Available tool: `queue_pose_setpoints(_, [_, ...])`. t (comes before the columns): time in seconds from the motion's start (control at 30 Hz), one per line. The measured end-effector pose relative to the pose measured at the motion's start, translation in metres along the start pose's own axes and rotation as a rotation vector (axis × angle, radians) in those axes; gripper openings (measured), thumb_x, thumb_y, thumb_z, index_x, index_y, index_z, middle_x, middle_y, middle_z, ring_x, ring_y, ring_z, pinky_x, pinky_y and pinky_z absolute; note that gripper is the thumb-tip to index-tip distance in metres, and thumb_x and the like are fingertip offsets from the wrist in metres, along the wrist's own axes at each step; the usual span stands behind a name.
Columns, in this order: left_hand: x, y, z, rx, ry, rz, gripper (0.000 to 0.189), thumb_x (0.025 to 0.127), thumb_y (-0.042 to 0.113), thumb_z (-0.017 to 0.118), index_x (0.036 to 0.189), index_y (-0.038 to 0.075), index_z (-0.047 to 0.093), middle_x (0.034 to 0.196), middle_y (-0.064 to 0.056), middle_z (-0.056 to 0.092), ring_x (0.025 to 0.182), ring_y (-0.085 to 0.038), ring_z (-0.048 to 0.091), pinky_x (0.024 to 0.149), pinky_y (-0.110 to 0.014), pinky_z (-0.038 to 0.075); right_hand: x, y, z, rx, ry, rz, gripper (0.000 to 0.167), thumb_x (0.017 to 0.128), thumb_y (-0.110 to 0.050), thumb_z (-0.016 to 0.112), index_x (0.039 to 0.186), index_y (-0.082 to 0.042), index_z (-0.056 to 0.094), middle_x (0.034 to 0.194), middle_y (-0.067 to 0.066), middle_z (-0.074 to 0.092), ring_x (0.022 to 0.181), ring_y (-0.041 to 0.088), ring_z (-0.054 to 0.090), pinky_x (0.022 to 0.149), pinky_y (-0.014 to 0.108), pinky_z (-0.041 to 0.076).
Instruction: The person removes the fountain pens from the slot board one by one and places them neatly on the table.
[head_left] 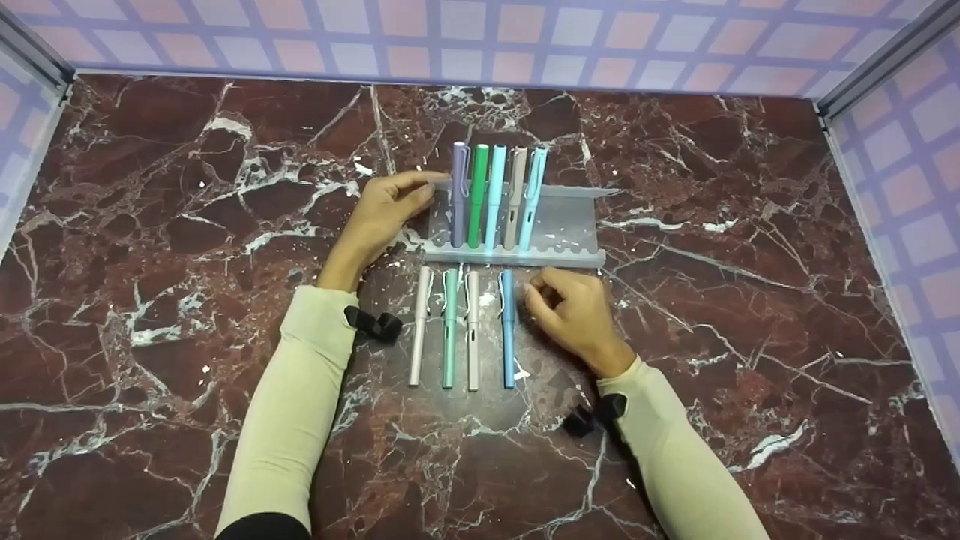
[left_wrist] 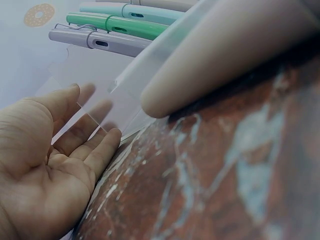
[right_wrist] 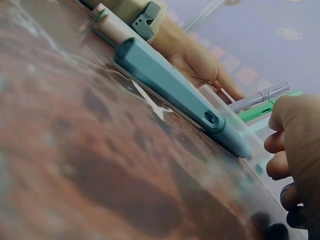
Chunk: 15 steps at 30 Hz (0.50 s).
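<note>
My left hand [head_left: 382, 210] holds the left edge of a clear plastic pen stand [head_left: 562, 221], with its thumb in front and fingers behind the see-through panel [left_wrist: 95, 107]. Leaning in the stand's left part are a purple pen [head_left: 459, 195], a green pen [head_left: 478, 199], a light blue pen [head_left: 495, 195], a grey-brown pen [head_left: 514, 202] and another light blue pen [head_left: 533, 199]. Loosely curled and holding nothing, my right hand [head_left: 574, 311] rests just right of a blue pen [head_left: 508, 330] lying before the stand. That blue pen [right_wrist: 170, 87] looms large in the right wrist view.
Left of the blue pen lie a pale pen [head_left: 420, 330], a mint green pen [head_left: 449, 330] and a beige pen [head_left: 472, 330], roughly parallel. Notches line the stand's front ledge [head_left: 517, 259]. Checkered panels [head_left: 510, 45] border the dark red marble-patterned table [head_left: 750, 300].
</note>
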<state>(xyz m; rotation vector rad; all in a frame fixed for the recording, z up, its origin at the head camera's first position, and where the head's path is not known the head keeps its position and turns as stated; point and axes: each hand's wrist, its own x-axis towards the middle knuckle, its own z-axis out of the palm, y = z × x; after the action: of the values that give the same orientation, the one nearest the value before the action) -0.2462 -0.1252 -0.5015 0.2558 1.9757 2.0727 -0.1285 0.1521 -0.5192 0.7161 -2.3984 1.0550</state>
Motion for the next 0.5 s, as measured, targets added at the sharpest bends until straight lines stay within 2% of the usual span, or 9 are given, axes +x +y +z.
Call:
queue_pose_setpoints(0.2, [-0.001, -0.0008, 0.0, 0.011, 0.008, -0.008, 0.025, 0.101, 0.008, 0.057, 0.124, 0.007, 0.068, 0.133, -0.011, 0.065, 0.127, -0.024, 0.058, 0.111, -0.028, 0.046, 0.0058, 0.0046, -0.0006, 0.014, 0.056, -0.042, 0.016, 0.086, -0.009, 0.068, 0.071, -0.003, 0.064, 0.06, 0.005, 0.064, 0.047, 0.015, 0.052, 0.041, 0.023, 0.042])
queue_pose_setpoints(0.5, [-0.0015, -0.0005, -0.0003, 0.014, 0.001, 0.001, 0.025, 0.101, 0.009, 0.057, 0.124, 0.007, 0.068, 0.134, -0.011, 0.065, 0.126, -0.024, 0.058, 0.111, -0.029, 0.047, 0.0099, 0.0095, -0.002, -0.007, 0.091, -0.047, 0.018, 0.087, -0.011, 0.066, 0.07, -0.004, 0.063, 0.06, 0.006, 0.062, 0.049, 0.019, 0.054, 0.043, 0.029, 0.046])
